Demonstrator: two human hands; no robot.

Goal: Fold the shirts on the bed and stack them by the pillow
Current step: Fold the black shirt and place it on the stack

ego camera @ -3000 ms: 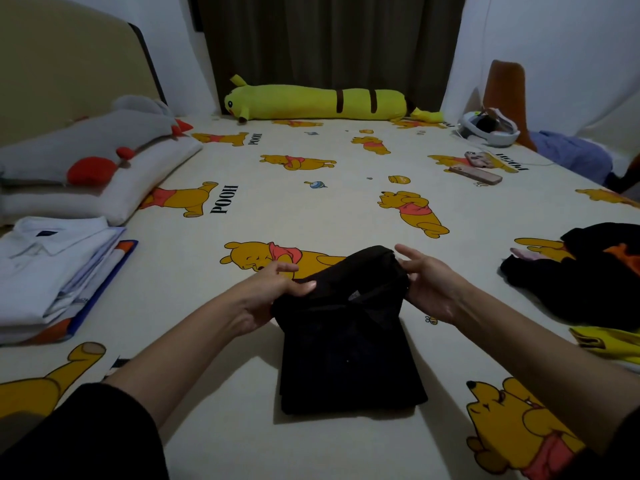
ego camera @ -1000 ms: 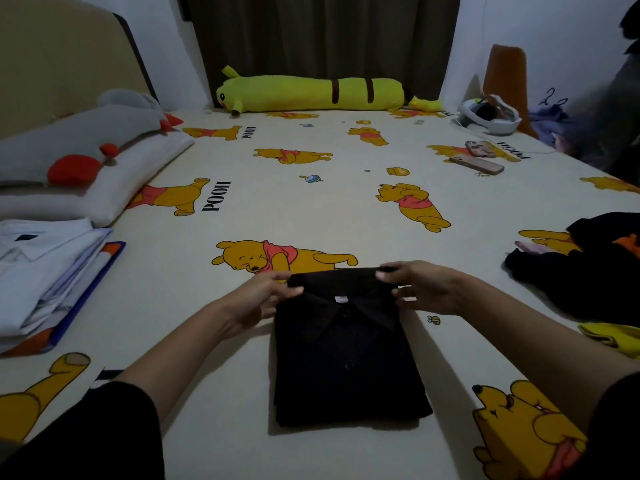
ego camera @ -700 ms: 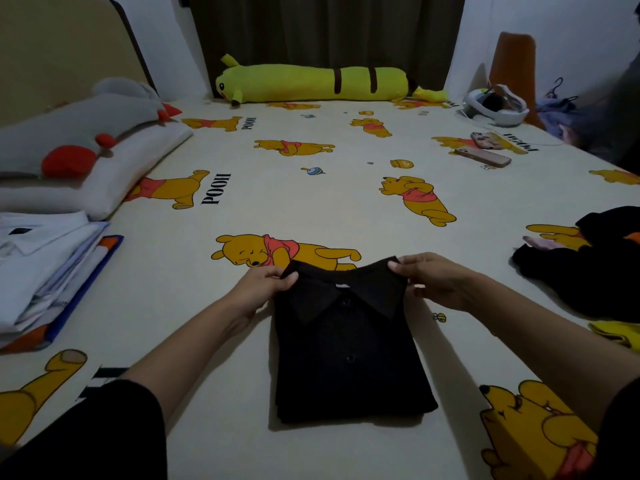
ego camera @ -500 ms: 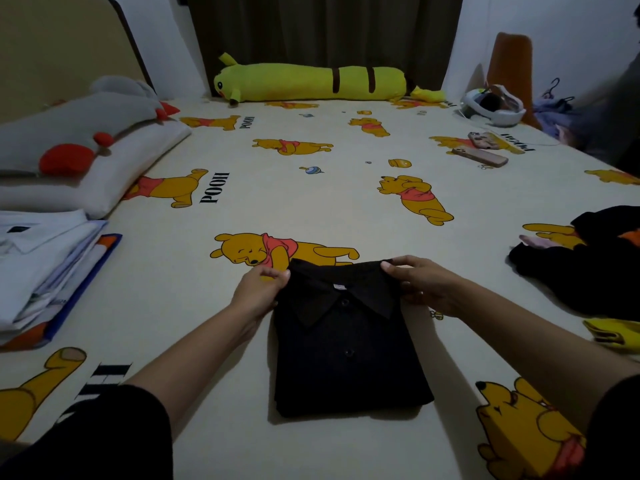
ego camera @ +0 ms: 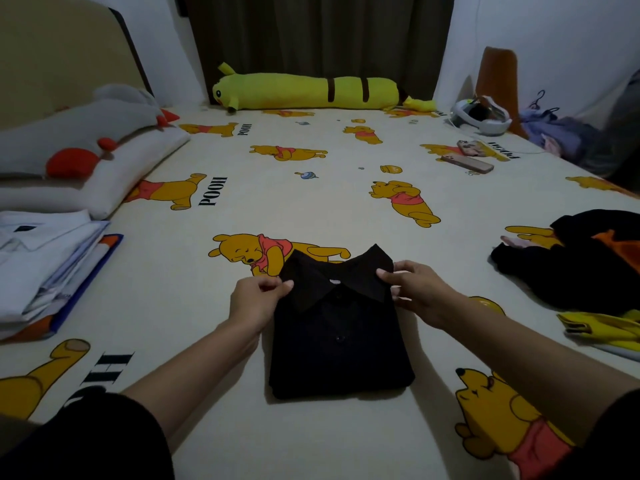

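- A black collared button-front shirt [ego camera: 337,336] lies folded into a neat rectangle on the cream cartoon-bear bed sheet [ego camera: 311,202], near the close edge of the bed, collar facing away; two small dark buttons show down its front and a pale label sits inside the neck
- The left hand [ego camera: 254,301] pinches the left collar tip between thumb and fingers; the right hand [ego camera: 417,289] pinches the right collar wing, fingers curled over the cloth; both collar points are lifted a little off the shirt body
- One stack of folded shirts [ego camera: 45,268], white on top with blue and orange edges beneath, rests at far left, just beside the pillows, well apart from the black shirt
- Two pillows [ego camera: 104,168] are piled at the headboard: a white one below, a grey one with red spots above
- One unfolded heap of black, orange and yellow clothes [ego camera: 585,265] waits at right
- One long yellow plush bolster [ego camera: 304,91] lies at the far side; one pinkish phone [ego camera: 467,163] lies on the sheet
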